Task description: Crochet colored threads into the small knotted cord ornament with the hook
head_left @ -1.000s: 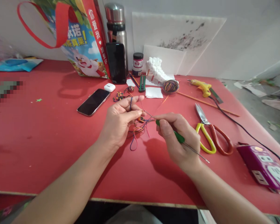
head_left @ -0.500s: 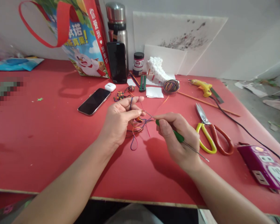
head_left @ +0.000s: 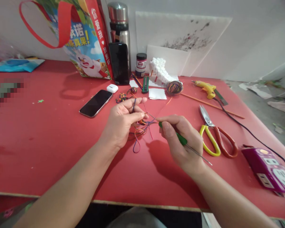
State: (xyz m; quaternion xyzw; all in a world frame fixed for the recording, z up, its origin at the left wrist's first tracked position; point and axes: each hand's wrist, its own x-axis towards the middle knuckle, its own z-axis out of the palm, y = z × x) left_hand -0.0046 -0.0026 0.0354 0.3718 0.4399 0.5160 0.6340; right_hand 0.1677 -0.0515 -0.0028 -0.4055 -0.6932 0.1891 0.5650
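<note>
Held in my right hand is a crochet hook with a green handle; its thin metal shaft points left at my other hand. Between thumb and fingers, my left hand pinches a small piece of multicoloured yarn work, mostly hidden by the fingers. The hook's tip meets the work at the left thumb tip. A dark strand wraps round the left index finger. Loose multicoloured yarn hangs and loops below the left hand, over the red table.
Scissors, a purple power strip and a yellow glue gun lie to the right. A yarn ball, utility knife and white crafted piece are behind. A phone and earbud case lie left.
Almost nothing differs. My hands hold the same places, with only a very slight shift of the left fingers and the hook's tip at the yarn.
</note>
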